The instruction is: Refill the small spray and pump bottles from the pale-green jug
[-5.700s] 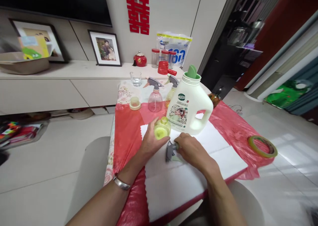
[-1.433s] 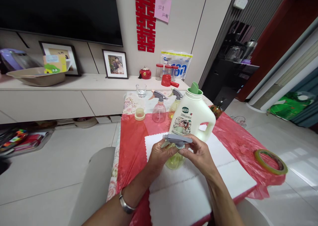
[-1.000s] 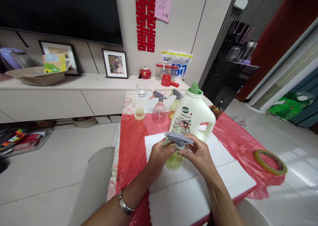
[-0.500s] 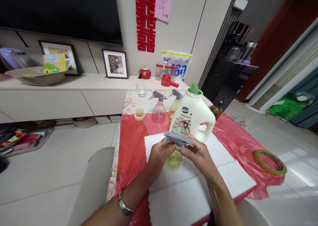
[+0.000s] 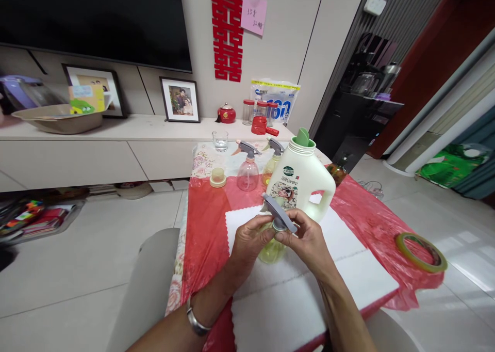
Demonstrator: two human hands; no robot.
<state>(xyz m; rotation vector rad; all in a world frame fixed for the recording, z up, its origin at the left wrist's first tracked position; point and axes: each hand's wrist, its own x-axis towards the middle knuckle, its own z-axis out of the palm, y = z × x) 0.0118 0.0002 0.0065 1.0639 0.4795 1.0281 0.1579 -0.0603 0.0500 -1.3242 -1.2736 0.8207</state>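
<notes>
A yellow-green see-through spray bottle [image 5: 273, 252] stands on a white cloth [image 5: 282, 305], its grey trigger head [image 5: 279, 213] at the neck. From the left, my left hand [image 5: 251, 241] grips the neck collar between thumb and fingers. My right hand [image 5: 305, 236] pinches the same collar from the other side, thumb in front. The grey head slants, nozzle toward the upper left. Just behind my hands is a large cream detergent jug [image 5: 305, 179] with a green spout and no cap on. My fingers hide part of the bottle's shoulder.
Behind stand a pink spray bottle [image 5: 248, 175], a pale yellow one [image 5: 270, 166], a cream cap [image 5: 217, 177] and a glass cup [image 5: 220, 141]. A tape roll [image 5: 421, 252] lies right on red plastic sheeting [image 5: 207, 228]. An amber bottle [image 5: 337, 172] sits behind the jug.
The grey trigger head has turned on the bottle, from lying nearly sideways to slanting with its nozzle farther up and back. Both hands keep their hold around the neck.
</notes>
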